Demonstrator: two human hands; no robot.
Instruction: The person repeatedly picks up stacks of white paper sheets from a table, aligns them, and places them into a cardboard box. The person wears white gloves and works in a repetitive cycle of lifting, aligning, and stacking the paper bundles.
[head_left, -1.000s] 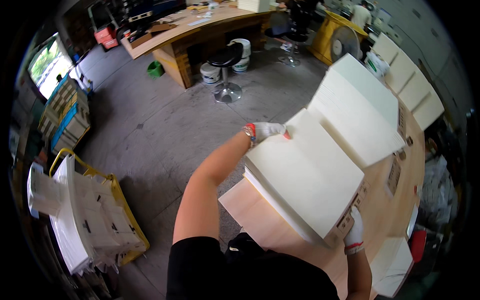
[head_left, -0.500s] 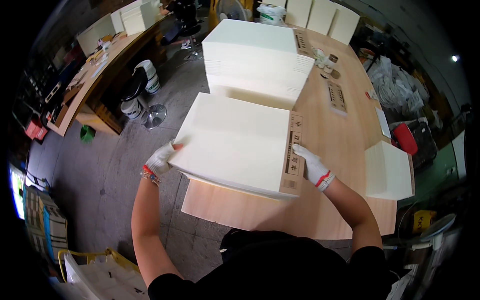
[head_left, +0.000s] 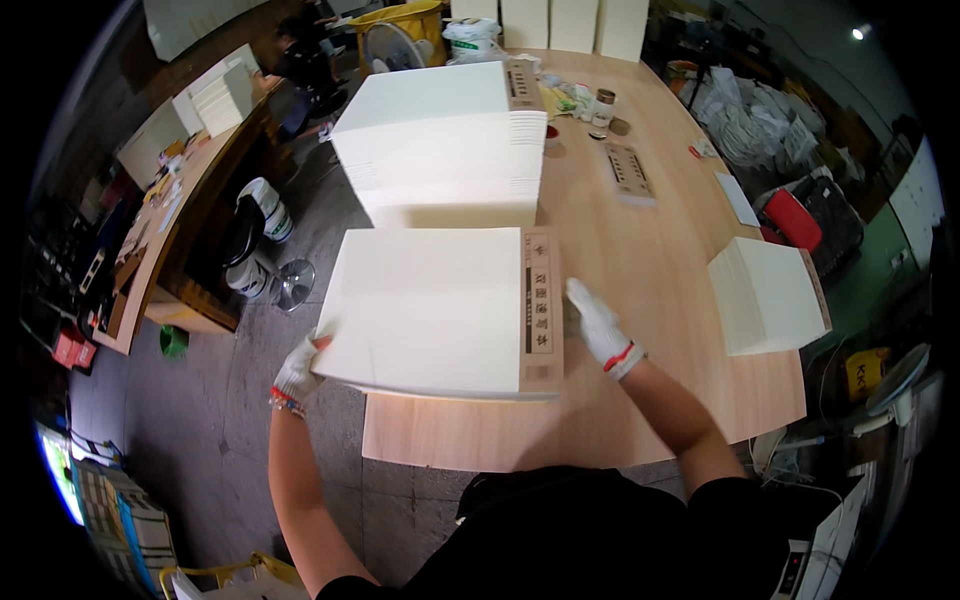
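Note:
A low stack of white paper pads (head_left: 425,310) with a brown printed strip down its right side lies near the table's front left, jutting past the left edge. My left hand (head_left: 296,371), in a white knitted glove with bare fingertips showing, grips the left edge of these pads, thumb on top. My right hand (head_left: 600,328), also gloved, hovers just right of the brown strip, apart from it, fingers stretched out and holding nothing. Directly behind stands a tall stack of similar pads (head_left: 440,150).
The wooden table (head_left: 660,400) carries a white block of pads (head_left: 765,300) at right. Farther back are a brown printed card stack (head_left: 628,172), a lidded jar (head_left: 602,113) and a white bucket (head_left: 472,38). A stool (head_left: 292,284) stands left; a person (head_left: 303,65) sits beyond.
My right hand has come away from the brown-strip edge of the pads and moved clear to the right. The left hand keeps its hold. The view has shifted.

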